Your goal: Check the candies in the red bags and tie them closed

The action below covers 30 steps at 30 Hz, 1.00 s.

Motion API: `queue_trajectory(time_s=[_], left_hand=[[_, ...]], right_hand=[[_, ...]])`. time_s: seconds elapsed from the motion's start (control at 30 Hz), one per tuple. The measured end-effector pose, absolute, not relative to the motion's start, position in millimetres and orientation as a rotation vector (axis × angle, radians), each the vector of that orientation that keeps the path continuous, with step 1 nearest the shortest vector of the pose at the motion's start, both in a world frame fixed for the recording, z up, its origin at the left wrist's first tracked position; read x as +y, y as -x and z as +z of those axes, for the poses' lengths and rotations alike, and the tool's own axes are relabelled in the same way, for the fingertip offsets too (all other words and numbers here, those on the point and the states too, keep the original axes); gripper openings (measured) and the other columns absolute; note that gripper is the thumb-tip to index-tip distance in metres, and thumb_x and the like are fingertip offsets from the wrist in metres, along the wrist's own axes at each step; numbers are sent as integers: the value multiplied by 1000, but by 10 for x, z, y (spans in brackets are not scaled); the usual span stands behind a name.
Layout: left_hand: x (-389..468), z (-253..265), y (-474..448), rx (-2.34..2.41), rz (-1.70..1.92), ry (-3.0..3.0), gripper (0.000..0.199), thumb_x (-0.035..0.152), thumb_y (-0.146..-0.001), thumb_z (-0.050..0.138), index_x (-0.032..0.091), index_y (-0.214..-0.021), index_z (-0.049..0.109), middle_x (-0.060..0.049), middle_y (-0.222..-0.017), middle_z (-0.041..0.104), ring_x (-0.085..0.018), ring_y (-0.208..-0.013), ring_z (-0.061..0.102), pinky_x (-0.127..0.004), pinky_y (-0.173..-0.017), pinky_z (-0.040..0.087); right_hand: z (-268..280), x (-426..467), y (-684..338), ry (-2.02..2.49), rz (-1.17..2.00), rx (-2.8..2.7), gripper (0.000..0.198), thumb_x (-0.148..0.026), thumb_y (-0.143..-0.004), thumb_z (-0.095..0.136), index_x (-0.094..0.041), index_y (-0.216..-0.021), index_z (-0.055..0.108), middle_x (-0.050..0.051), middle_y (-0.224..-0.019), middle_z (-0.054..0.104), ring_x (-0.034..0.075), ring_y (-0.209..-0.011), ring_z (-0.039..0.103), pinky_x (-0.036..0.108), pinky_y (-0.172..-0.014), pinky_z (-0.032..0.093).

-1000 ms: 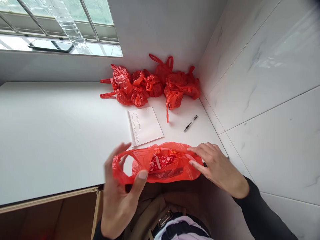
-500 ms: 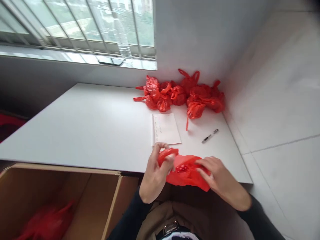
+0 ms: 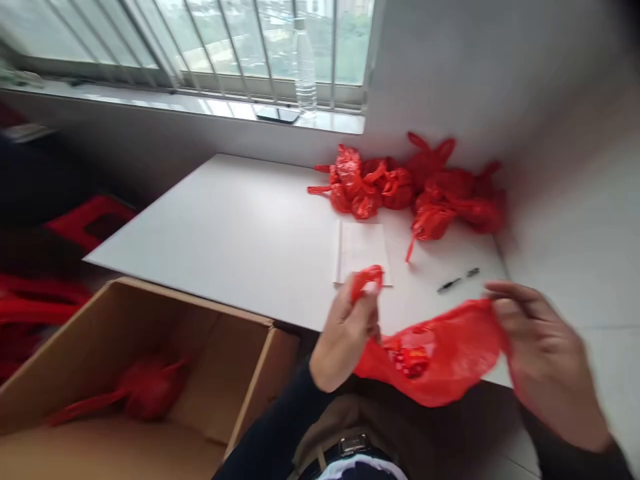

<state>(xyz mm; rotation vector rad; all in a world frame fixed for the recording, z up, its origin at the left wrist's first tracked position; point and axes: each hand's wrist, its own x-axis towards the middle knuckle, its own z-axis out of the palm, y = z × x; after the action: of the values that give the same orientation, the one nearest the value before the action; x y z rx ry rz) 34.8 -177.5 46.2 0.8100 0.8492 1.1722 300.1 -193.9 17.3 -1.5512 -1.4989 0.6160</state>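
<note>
A red plastic bag (image 3: 450, 347) is stretched sideways between my two hands, at the table's front edge. My left hand (image 3: 347, 333) is closed on one end of it, and a loop of red plastic sticks up above the fingers. At the other end my right hand (image 3: 543, 347), somewhat blurred, pinches the bag's upper corner. Small red patterned items (image 3: 413, 360) show in the bag's middle; their kind I cannot make out. Just beyond my left hand lies a notebook (image 3: 364, 247), and a black pen (image 3: 450, 285) rests to its right.
Several knotted red bags (image 3: 380, 183) are heaped against the wall on the white table (image 3: 240, 227). An open cardboard box (image 3: 255, 380) at lower left holds a red bag (image 3: 150, 390). A clear bottle (image 3: 305, 73) stands on the windowsill. Red stools (image 3: 93, 217) are at far left.
My right hand has moved right, pulling the bag out wide between my hands. The view has turned left, showing more of the box and the stools.
</note>
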Motion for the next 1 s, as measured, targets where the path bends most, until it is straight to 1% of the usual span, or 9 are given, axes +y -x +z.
queue_trajectory(time_s=[0.1, 0.23, 0.33, 0.5, 0.67, 0.73, 0.83, 0.93, 1.0], left_hand=[[-1716, 468, -258, 822, 1239, -729, 23, 43, -96, 60, 25, -109, 56, 7, -66, 37, -9, -55, 38, -25, -62, 48], [-1622, 529, -172, 845, 1259, -753, 30, 50, -98, 54, 23, -105, 65, 2, -72, 44, -12, -63, 47, -27, -69, 51], [-1615, 566, -139, 918, 1275, -765, 28, 48, -99, 56, 22, -89, 64, 2, -71, 40, -11, -64, 46, -26, -72, 52], [-1621, 569, -130, 948, 1322, -758, 26, 45, -97, 61, 23, -85, 63, 3, -68, 41, -11, -62, 48, -24, -70, 54], [-1604, 548, -104, 993, 1345, -801, 18, 43, -94, 67, 25, -94, 68, 4, -65, 49, -11, -59, 51, -25, -67, 54], [-1613, 552, -92, 1053, 1324, -865, 18, 42, -93, 70, 25, -99, 71, 5, -60, 47, -9, -53, 47, -22, -58, 49], [-1704, 605, -130, 1116, 1164, -1044, 25, 46, -96, 64, 25, -107, 74, 5, -57, 49, -10, -51, 47, -21, -52, 46], [-1886, 682, -223, 1098, 942, -1330, 38, 44, -97, 61, 30, -132, 68, -5, -95, 73, -19, -86, 68, -30, -81, 59], [-1996, 711, -279, 1044, 837, -1487, 57, 40, -88, 72, 33, -144, 58, -7, -127, 70, -27, -116, 66, -38, -102, 55]], right_hand=[[317, -1835, -2604, 1471, 620, -1739, 55, -51, -91, 71, -32, -140, 53, 10, -123, 62, 31, -111, 63, 51, -97, 55], [370, -1738, -2593, 1531, 497, -1917, 15, -34, -102, 58, -29, -114, 67, 6, -107, 67, 27, -104, 60, 47, -94, 54], [428, -1784, -2631, 1542, 429, -1837, 14, -32, -105, 54, -29, -107, 68, 6, -108, 66, 26, -108, 60, 44, -92, 55], [432, -1818, -2490, 1467, 226, -2048, 28, -41, -94, 72, -28, -119, 69, 11, -133, 53, 34, -131, 46, 57, -111, 45], [474, -1831, -2390, 1316, 373, -2083, 13, -16, -99, 60, -26, -101, 70, 8, -118, 59, 26, -121, 56, 60, -123, 28], [603, -1881, -2391, 1264, 461, -1960, 13, -19, -100, 61, -28, -101, 71, 6, -113, 60, 23, -113, 58, 53, -116, 40], [853, -1961, -2373, 1199, 451, -1829, 12, -23, -99, 65, -31, -104, 72, 3, -94, 58, 20, -91, 57, 39, -85, 54], [1055, -1996, -2287, 1102, 499, -1827, 14, -18, -96, 68, -29, -105, 72, 0, -80, 58, 17, -76, 52, 30, -67, 49], [1133, -1997, -2204, 1010, 579, -1854, 15, -13, -96, 67, -24, -104, 72, -1, -82, 65, 16, -77, 54, 30, -70, 49]])
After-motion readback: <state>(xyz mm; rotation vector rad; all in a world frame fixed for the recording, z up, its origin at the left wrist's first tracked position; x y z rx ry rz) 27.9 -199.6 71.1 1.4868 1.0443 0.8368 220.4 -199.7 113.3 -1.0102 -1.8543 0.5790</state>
